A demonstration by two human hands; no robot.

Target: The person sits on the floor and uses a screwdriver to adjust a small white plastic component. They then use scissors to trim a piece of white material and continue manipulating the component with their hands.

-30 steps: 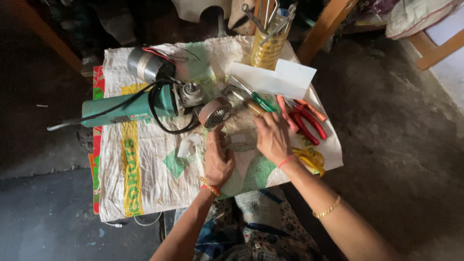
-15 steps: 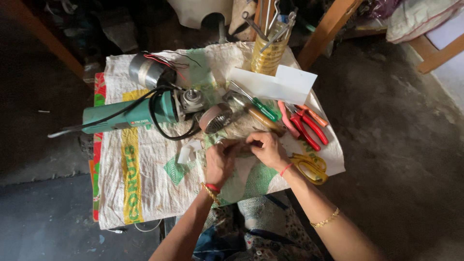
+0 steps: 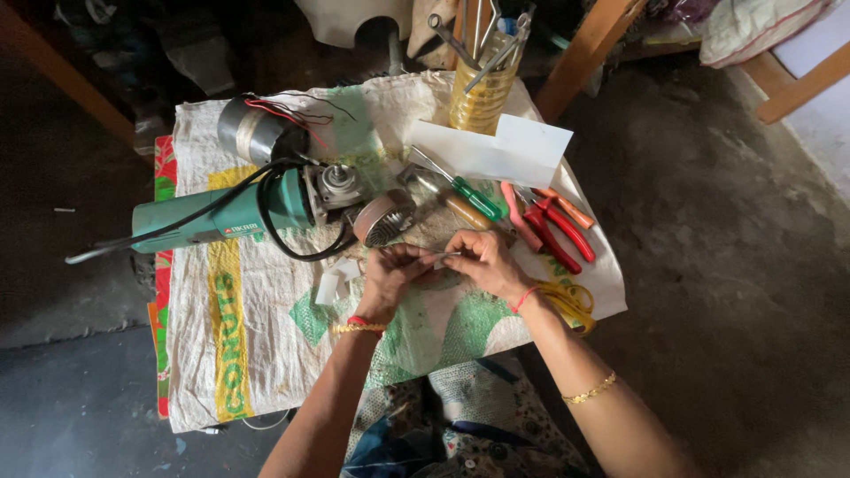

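Observation:
My left hand (image 3: 390,279) and my right hand (image 3: 482,260) meet over the middle of a low table covered with a printed sack cloth (image 3: 266,354). Between their fingertips they pinch a small thin pale piece (image 3: 440,258); its exact kind is too small to tell. Just beyond the hands lies a round metal motor part (image 3: 382,218). A green angle grinder body (image 3: 221,215) with a black cord lies to the left, its front end opened.
A grey cylinder with red and black wires (image 3: 252,128) sits at the back left. A green-handled screwdriver (image 3: 469,195), red pliers (image 3: 553,226) and yellow-handled scissors (image 3: 567,301) lie right. A yellow jar of tools (image 3: 482,84) and white paper (image 3: 496,150) stand behind.
Both hands drew together toward the table's middle and now pinch the small piece between them. The camera moved a little; the tools stayed put.

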